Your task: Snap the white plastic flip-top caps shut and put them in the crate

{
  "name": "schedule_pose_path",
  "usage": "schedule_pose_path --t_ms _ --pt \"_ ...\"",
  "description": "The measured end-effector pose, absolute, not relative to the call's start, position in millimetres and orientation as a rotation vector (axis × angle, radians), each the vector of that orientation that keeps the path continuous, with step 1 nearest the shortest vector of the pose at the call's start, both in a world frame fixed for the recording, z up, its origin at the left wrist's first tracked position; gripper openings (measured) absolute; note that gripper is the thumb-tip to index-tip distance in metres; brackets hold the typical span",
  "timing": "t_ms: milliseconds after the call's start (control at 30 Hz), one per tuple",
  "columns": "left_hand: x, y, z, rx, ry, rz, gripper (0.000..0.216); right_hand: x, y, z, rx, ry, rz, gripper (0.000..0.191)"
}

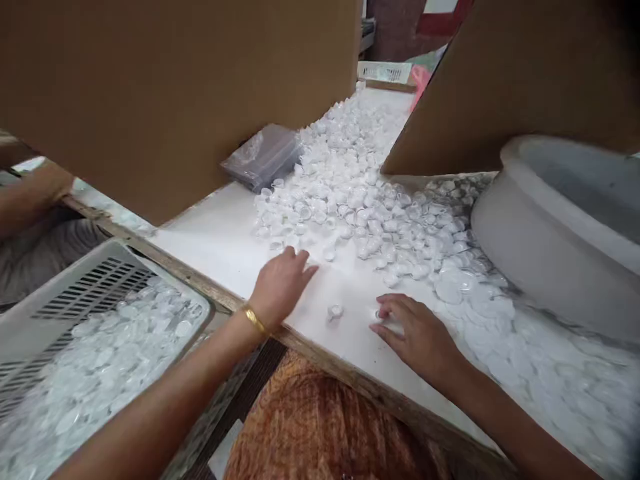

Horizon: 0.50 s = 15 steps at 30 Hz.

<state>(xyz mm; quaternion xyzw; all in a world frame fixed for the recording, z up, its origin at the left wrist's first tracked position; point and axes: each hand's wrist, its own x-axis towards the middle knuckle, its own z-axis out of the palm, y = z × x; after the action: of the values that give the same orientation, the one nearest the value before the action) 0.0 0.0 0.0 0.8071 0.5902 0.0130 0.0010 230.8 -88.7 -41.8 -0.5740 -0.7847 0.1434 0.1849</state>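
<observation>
My left hand (283, 287), with a gold bangle at the wrist, reaches over the white tabletop (210, 240). Its thumb stands apart from its bent fingers, and nothing shows in it. The fingertips are close to the near edge of a pile of small white plastic caps (350, 193). To the right, my right hand (420, 333) has thumb and fingertips brought close around a small white cap (378, 313), mostly hidden by the fingers. Between the two hands a single white cap (335, 312) lies on the tabletop.
A plastic basket (115, 257) of white pieces stands at the left. Cardboard sheets (175, 87) rise on both sides. A packet in clear plastic (265, 157) lies by the pile. At the right is a large grey tub (545, 220), with flat white discs (480, 300) before it. Another person's arm (30, 197) shows at far left.
</observation>
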Motion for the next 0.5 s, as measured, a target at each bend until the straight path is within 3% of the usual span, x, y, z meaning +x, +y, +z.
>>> schedule_pose_path --t_ms 200,367,500 --pt "5.5 15.2 -19.6 2.514 1.796 0.057 0.022 192.0 -25.7 -16.8 -1.521 -2.249 0.203 0.013" --pt "4.1 5.6 -25.1 2.142 1.703 0.476 0.017 158.9 22.6 -33.5 -1.605 -2.417 0.063 0.012" --pt "-2.9 -7.1 -26.9 2.077 1.536 0.568 0.022 158.3 19.4 -36.5 -1.637 -2.295 0.249 0.013"
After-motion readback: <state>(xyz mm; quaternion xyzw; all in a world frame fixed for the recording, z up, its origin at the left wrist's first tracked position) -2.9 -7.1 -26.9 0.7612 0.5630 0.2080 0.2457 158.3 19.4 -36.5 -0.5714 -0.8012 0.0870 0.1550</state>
